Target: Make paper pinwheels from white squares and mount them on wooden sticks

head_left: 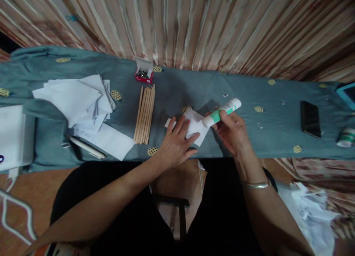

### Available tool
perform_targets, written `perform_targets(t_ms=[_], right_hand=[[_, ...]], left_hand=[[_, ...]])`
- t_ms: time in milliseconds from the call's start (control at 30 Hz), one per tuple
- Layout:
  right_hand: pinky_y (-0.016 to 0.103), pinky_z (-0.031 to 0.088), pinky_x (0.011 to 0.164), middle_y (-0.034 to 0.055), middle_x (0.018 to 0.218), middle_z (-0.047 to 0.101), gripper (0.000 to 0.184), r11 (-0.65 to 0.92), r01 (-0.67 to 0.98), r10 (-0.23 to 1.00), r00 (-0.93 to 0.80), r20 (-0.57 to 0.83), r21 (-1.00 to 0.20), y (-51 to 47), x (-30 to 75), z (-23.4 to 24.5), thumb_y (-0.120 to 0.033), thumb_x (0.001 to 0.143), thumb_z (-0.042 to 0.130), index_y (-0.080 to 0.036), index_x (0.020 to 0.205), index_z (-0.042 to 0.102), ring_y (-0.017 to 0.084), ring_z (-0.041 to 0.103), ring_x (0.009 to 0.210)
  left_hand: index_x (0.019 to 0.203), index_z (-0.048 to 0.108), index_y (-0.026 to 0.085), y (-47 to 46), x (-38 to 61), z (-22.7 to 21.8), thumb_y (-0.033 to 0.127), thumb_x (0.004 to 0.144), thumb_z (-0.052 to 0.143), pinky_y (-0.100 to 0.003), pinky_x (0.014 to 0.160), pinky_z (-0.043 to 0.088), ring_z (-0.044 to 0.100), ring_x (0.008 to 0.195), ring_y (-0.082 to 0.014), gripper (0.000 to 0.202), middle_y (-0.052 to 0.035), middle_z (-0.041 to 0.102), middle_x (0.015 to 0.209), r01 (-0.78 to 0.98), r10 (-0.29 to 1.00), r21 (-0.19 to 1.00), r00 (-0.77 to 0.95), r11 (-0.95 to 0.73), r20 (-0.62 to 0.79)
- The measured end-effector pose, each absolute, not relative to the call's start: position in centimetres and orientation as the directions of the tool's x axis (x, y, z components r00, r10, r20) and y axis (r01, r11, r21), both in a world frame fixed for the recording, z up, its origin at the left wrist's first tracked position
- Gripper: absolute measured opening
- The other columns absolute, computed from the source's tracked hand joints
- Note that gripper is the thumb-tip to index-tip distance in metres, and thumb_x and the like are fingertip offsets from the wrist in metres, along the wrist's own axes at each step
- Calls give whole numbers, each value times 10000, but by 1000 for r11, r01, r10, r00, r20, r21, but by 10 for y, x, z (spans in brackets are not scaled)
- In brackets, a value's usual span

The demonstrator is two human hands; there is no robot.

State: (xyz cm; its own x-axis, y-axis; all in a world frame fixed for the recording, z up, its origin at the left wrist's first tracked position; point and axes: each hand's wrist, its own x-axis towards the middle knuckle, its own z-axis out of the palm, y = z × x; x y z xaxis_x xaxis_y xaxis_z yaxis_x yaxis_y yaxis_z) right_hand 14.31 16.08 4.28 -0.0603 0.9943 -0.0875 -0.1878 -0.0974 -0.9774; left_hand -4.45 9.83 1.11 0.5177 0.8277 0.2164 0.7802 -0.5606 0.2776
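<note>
A folded-looking piece of white paper (194, 121) lies on the teal cloth (277, 137) in front of the person, under the spread fingers of the left hand (176, 143), which rests over its left side without gripping it. The right hand (233, 132) grasps a white-and-green tube (229, 107) between thumb and fingers, tilted so that its lower end is at the paper's right corner; whether the 2 touch I cannot tell. Just beside the left fingertips is a small white piece (167, 123), partly covered. Further left, a row of wooden sticks (144, 117) lies side by side, and behind them stands an open red box (144, 77) of small dark metal items, its flap raised. Beyond the sticks, a loose pile of white sheets (77, 101) spreads over the cloth, with a pale pen-like tool (87, 147) near its front edge and a white case (16, 137) at the far left. To the right, well apart from the hands, lie a dark phone (310, 119) and, at the edge, a 2nd white-and-green cylinder (345, 137) near a blue-edged object (348, 95). A silvery bangle (257, 185) circles the right wrist, and a striped curtain (172, 30) hangs behind the cloth
</note>
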Motion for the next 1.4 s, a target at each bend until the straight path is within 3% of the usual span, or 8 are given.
perform_targets(t_ms=[267,367,467,633,933,1167,1400], right_hand=[[152,558,595,-29,778,744,299,-189,-402,980,-16,-199,-896,165,148,49,-413,637,872,-214,764,688,90,679,682],[152,541,553,-30,771,737,290,-180,-390,981,-2,-195,-903,165,151,49,-412,642,867,-219,760,685,95,676,682],[205,574,621,-16,802,736,265,-185,-348,981,-9,-194,-919,165,154,48,-420,681,834,-226,769,675,130,698,749],[329,606,846,7,853,742,261,-197,-287,980,-57,-189,-937,163,153,45,-412,690,815,-224,795,667,187,723,866],[342,599,897,-13,815,747,225,-290,-449,957,-150,-248,-845,157,139,46,-300,637,841,-210,786,698,162,720,815],[352,581,941,-27,798,746,265,-306,-469,952,-178,-250,-829,154,131,50,-298,601,875,-208,792,715,155,721,807],[329,599,904,-18,793,749,292,-299,-459,954,-153,-257,-837,153,129,50,-303,568,902,-193,768,720,145,715,771]], left_hand=[[1418,438,203,104,-60,26,493,952,481,-634,1167,130,343,1426,-327,550,-168,396,1533,797,824,248,471,-551,315],[1389,479,163,115,-79,37,459,939,519,-581,1132,255,457,1315,-341,540,-173,505,1429,866,899,286,331,-410,286],[1294,551,105,125,-96,43,491,882,597,-486,1002,430,557,1155,-334,567,-177,612,1225,906,953,307,249,-291,170],[1047,662,142,128,-102,43,384,873,621,-399,852,510,627,932,-272,302,-102,663,953,905,967,341,243,-254,76],[1110,656,175,126,-86,47,208,834,631,-323,887,524,648,985,-193,279,-62,665,1087,712,945,623,212,-324,250],[1087,658,184,127,-74,49,224,802,668,-319,840,540,652,917,-189,288,-54,677,1039,641,951,703,169,-306,260],[1088,660,180,127,-72,49,239,799,680,-324,860,533,652,933,-195,296,-55,672,1031,649,951,698,161,-303,264]])
